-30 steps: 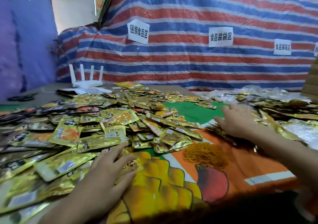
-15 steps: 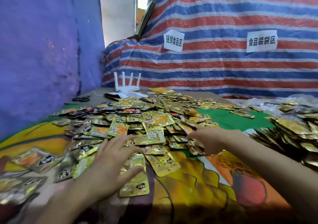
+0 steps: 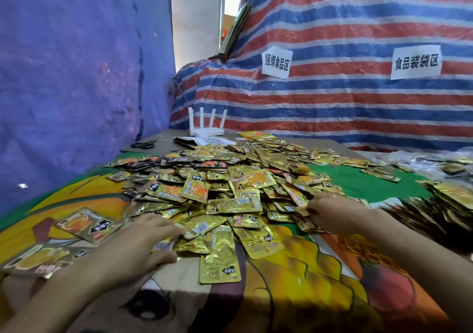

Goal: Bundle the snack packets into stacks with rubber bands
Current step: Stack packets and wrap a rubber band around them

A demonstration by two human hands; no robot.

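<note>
A big heap of gold foil snack packets (image 3: 230, 189) covers the middle of the printed table cloth (image 3: 294, 281). My left hand (image 3: 138, 245) lies flat on the heap's near left edge, fingers straight and spread over loose packets. At the heap's right edge, my right hand (image 3: 332, 212) has its fingers curled into a few packets (image 3: 304, 211), knuckles up. One packet (image 3: 220, 258) lies alone in front of the heap. A small pile of orange rubber bands (image 3: 358, 245) shows just behind my right forearm, partly hidden by it.
More gold packets are piled at the right edge (image 3: 450, 202), with clear plastic bags (image 3: 435, 161) behind them. A white router (image 3: 206, 128), a paper sheet (image 3: 216, 142) and black scissors (image 3: 143, 144) sit at the back. Blue wall to the left, striped tarp behind.
The view swung left. My right hand came from the right-hand pile to the main heap's right edge and curled into packets. My left hand stayed flat on the near packets.
</note>
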